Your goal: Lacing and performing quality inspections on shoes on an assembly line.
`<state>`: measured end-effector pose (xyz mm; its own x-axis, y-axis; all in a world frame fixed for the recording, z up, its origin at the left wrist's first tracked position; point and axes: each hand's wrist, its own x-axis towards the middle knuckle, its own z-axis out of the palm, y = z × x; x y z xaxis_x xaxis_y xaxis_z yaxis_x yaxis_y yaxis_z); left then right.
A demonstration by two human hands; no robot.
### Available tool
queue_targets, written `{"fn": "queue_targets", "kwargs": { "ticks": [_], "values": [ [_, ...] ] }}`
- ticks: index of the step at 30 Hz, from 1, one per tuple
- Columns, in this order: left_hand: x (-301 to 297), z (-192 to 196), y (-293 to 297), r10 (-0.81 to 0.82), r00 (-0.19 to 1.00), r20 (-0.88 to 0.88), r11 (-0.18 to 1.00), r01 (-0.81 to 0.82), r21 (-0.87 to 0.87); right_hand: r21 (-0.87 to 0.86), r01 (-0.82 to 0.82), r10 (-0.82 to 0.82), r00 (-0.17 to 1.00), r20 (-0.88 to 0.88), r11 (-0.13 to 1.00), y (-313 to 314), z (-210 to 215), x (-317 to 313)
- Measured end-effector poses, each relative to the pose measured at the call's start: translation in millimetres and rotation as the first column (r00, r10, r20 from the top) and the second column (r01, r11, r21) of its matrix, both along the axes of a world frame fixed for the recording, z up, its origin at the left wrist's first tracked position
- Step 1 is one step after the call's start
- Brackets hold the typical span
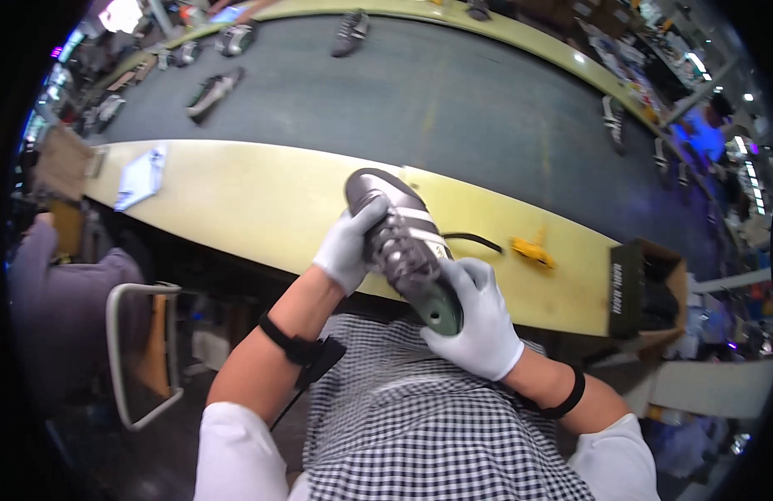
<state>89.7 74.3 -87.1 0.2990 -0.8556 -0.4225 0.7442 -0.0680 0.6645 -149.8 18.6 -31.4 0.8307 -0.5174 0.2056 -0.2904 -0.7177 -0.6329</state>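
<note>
A dark lace-up sneaker (415, 219) with pale side stripes is held in front of my body, its toe pointing away and slightly left. My gloved left hand (344, 252) grips the forefoot from the left side, with the thumb over the upper near the laces. At the heel end, my gloved right hand (484, 327) is wrapped round the back of the shoe. A green shoe last (440, 307) with a round hole fills the shoe's opening. Parts of the fingers are hidden beneath the shoe.
Beyond the pale yellow bench (261, 200) runs a grey-green conveyor belt (319, 108) carrying several shoes. A yellow tool (532, 250) and a dark strap (474, 240) lie on the bench. An open box (645, 292) stands right; a person (77, 309) sits left beside a chair frame (115, 359).
</note>
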Motion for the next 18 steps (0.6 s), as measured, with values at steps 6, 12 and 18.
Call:
{"fn": "queue_targets", "kwargs": {
  "ticks": [6,12,18],
  "values": [
    [113.8,31.5,3.9,0.076,0.913,0.401,0.967,-0.165,0.194,0.634,-0.29,0.241,0.956,0.165,0.717,0.6,-11.9,105.9],
    [84.2,-3.6,51.4,-0.416,-0.219,0.882,0.795,-0.558,0.236,0.443,-0.233,0.226,0.972,0.069,0.866,-49.4,-37.3,48.7],
    [91.2,-12.0,35.5,-0.448,0.108,0.888,0.679,-0.605,0.416,0.352,0.259,-0.286,0.958,0.025,0.899,-151.1,-63.0,-39.3]
  ]
}}
